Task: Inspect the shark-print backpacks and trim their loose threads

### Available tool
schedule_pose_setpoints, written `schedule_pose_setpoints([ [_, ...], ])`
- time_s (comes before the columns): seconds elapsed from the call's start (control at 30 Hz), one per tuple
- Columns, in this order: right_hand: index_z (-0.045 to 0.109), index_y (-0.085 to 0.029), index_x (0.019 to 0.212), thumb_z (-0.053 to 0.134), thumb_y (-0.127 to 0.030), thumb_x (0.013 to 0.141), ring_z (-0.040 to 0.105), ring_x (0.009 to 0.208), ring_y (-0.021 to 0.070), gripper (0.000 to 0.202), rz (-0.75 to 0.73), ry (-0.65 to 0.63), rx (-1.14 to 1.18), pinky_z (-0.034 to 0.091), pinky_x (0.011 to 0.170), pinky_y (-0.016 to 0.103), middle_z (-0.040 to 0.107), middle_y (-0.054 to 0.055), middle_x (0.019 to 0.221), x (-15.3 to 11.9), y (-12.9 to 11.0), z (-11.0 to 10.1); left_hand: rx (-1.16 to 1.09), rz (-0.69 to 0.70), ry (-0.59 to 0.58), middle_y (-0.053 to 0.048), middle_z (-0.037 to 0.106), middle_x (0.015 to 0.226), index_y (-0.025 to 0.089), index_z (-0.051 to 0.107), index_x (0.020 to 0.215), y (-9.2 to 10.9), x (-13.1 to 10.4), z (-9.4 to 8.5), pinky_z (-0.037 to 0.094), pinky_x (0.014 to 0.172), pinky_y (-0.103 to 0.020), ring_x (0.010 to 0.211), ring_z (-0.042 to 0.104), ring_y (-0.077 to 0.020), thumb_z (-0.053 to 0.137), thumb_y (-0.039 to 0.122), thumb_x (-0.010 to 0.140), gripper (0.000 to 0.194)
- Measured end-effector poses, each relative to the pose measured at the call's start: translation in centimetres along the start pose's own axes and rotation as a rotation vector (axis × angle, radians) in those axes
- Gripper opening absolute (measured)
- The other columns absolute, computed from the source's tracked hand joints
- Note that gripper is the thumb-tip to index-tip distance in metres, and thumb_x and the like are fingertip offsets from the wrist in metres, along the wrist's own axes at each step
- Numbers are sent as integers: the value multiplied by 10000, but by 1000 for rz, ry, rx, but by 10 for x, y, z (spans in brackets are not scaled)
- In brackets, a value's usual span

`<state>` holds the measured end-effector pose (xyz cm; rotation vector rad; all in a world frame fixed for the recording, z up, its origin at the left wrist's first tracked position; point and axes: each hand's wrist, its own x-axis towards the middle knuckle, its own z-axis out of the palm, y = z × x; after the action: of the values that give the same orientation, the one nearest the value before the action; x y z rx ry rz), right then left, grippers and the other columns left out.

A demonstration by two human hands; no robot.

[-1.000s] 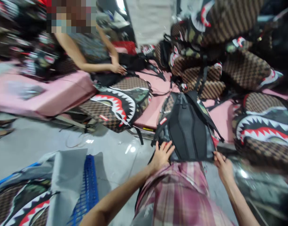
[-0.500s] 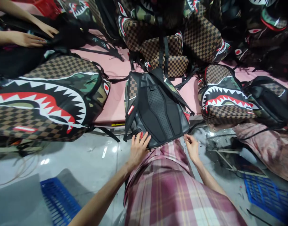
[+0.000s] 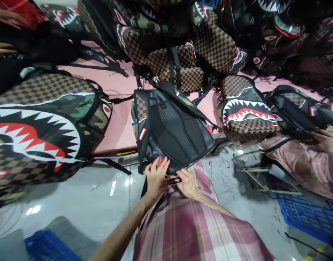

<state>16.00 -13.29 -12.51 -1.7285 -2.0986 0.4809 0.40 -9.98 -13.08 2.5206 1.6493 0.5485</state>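
Note:
A black-backed backpack [image 3: 179, 132] with checkered and camouflage sides lies back panel up in front of me, its lower edge over the table's front edge. My left hand [image 3: 157, 179] grips its lower left corner, fingers on top beside a small red tag [image 3: 159, 160]. Close beside it, my right hand [image 3: 187, 183] is closed at the bottom edge, fingers pinched round something small and dark that I cannot make out. The shoulder straps [image 3: 144, 136] lie along the backpack's sides.
Shark-mouth backpacks lie left [image 3: 46, 127] and right [image 3: 246, 108] on the pink table [image 3: 119, 127]. More bags are piled behind. Another person's hand [image 3: 329, 139] touches a bag at right; others' hands show at upper left. Blue plastic baskets [image 3: 304, 214] stand low on both sides.
My right hand has moved left along the backpack's bottom edge, from its right corner to beside my left hand. My left hand stays at the lower left corner. The view has shifted slightly.

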Motion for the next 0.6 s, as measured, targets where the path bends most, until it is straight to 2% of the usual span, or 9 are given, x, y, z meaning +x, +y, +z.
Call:
schedule_pose_setpoints([
  [0.13,646,-223,768,493,-164,837,510,587,120,177,-155,134,-3,290,559,259,574,-10,641,1,6,-4,21,67,15,-105,557,1256,205,546,1228,1,2,-5,276,895,-477,1186,422,-346,548,384,804,460],
  [0.23,649,-211,781,489,-134,795,490,586,135,178,-230,250,-20,292,575,271,558,-2,620,1,30,-20,54,131,12,-99,565,1249,207,540,1231,-5,3,-13,286,888,-484,1185,420,-359,581,410,784,492],
  [0.3,653,-200,771,474,-129,776,488,595,148,193,-113,352,-26,302,585,277,568,12,630,1,60,-40,76,176,6,-93,568,1247,211,535,1234,-17,2,-20,294,901,-477,1206,401,-361,599,392,776,496],
  [0.37,664,-195,791,458,-122,763,514,637,158,220,130,420,-11,321,597,272,599,28,688,3,94,-60,101,214,-4,-80,570,1247,222,534,1230,-33,-2,-26,293,922,-473,1223,388,-356,605,329,779,469],
  [0.47,681,-198,816,452,-159,775,541,646,160,236,300,294,113,341,577,256,608,26,704,8,131,-78,127,224,-34,-75,572,1244,251,534,1221,-49,-9,-34,268,951,-487,1230,389,-345,590,250,787,437],
  [0.53,684,-185,828,476,-253,800,564,662,169,220,369,254,284,375,589,259,630,36,738,9,137,-78,124,215,9,-80,607,1189,260,556,1187,-45,-11,-38,247,960,-498,1208,411,-339,606,294,785,406],
  [0.6,672,-169,912,516,-371,796,590,735,193,280,445,291,420,418,651,283,658,61,842,7,132,-74,107,198,118,-73,664,1054,261,597,1118,-25,-7,-40,253,944,-477,1124,474,-314,633,356,773,360],
])
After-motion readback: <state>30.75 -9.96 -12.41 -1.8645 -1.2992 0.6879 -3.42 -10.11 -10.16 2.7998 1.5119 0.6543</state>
